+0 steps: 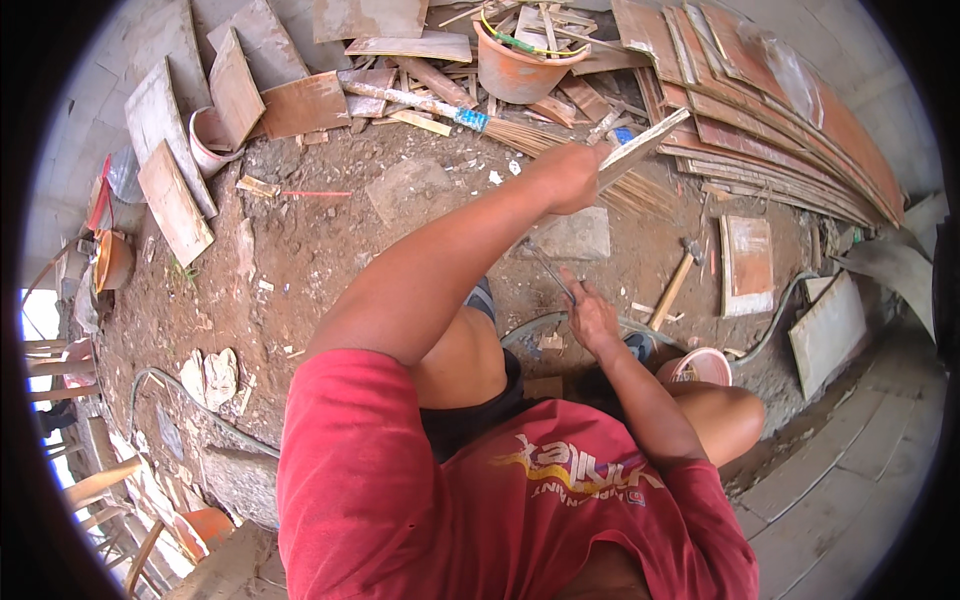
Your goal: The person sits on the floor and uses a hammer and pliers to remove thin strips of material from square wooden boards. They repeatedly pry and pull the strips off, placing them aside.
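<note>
The long, pale strip of wood is up off the ground, slanting toward the stack of reddish boards on the person's right, and the left hand has it wrapped tight in a full fist at its lower end, arm stretched well out. Lower down, close to the knees, the right hand is curled over a thin, dark metal tool; the fingers are bent around its near end, though how firmly they close I cannot tell from here. That tool angles up over the brown dirt, just short of a flat grey stone slab. Just right of that hand lies a wooden-handled hammer on the dirt. Beside the right knee, a small pink bucket. Further off, a straw broom lies across the rubble, and a battered orange plastic tub full of scrap sticks stands behind it.
</note>
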A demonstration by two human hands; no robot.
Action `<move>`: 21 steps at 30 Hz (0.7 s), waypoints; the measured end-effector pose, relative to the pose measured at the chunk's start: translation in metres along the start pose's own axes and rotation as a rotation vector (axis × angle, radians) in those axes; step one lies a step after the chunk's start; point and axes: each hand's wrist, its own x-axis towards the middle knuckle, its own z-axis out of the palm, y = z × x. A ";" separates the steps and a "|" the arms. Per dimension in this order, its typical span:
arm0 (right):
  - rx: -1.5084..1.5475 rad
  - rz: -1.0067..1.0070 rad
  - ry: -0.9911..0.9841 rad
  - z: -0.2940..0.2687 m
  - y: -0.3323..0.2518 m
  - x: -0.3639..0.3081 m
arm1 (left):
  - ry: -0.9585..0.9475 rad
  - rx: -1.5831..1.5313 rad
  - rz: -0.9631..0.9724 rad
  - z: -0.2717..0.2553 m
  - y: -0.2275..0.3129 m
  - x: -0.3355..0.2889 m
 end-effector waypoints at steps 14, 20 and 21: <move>-0.237 -0.107 -0.196 -0.076 -0.006 0.009 | -0.061 0.000 -0.087 0.001 0.026 -0.003; -0.390 -0.260 -0.263 -0.114 -0.021 0.030 | -0.036 -0.008 -0.055 0.000 0.016 -0.009; -0.411 -0.284 -0.267 -0.118 -0.023 0.032 | -0.034 -0.014 -0.052 0.001 0.015 -0.010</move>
